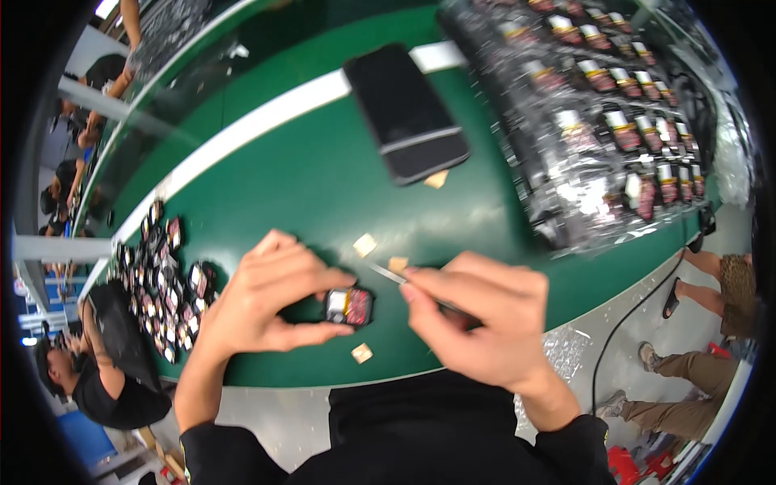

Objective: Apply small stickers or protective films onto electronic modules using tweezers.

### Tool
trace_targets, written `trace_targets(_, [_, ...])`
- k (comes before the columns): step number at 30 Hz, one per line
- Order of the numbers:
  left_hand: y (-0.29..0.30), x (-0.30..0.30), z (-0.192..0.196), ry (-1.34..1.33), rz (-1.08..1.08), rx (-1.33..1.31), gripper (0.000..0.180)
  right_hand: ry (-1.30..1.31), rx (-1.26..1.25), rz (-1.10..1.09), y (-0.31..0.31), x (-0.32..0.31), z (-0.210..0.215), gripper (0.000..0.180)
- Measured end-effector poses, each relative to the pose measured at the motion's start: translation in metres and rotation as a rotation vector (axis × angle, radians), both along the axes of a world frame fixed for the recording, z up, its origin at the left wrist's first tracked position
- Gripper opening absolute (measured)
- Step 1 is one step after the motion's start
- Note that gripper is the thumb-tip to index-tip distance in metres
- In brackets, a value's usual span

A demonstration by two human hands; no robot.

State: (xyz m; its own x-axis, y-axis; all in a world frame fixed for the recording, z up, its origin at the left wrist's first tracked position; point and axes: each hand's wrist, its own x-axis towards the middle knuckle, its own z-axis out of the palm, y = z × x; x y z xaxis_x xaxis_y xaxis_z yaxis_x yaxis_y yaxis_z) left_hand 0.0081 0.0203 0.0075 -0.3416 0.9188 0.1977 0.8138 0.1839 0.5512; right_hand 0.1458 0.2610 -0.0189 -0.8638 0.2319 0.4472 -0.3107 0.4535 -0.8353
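My left hand (279, 295) is closed on a small black device (351, 306) with a red, yellow and white face, its thumb and fingers on opposite sides. My right hand (481, 319) pinches a thin metal-tipped tool (390, 275), perhaps tweezers; most of it is hidden in the fingers. The tip points up and left, beside a small tan square (398, 264). A pale square (365, 245) lies just past the tip. Nearer to me, below the device, rests another tan square (361, 353).
A green table (267, 162) spans the view. Several similar small devices are piled (162, 283) at the left. A black phone-like slab (406, 113) lies at the back, with a tan scrap (436, 179) by it. Plastic-covered trays (558, 186) of devices stand at the right. Other people sit around.
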Motion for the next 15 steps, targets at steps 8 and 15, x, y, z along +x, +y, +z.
trace_targets(8, [-0.008, -0.022, 0.007, -0.145, 0.249, 0.142, 0.049, 0.009, -0.162, 0.004, 0.000, 0.006, -0.003, 0.013])
trace_targets(15, [0.133, -0.077, 0.069, -0.061, -0.027, 0.287, 0.048, 0.033, -0.158, 0.017, 0.009, 0.008, -0.007, 0.013])
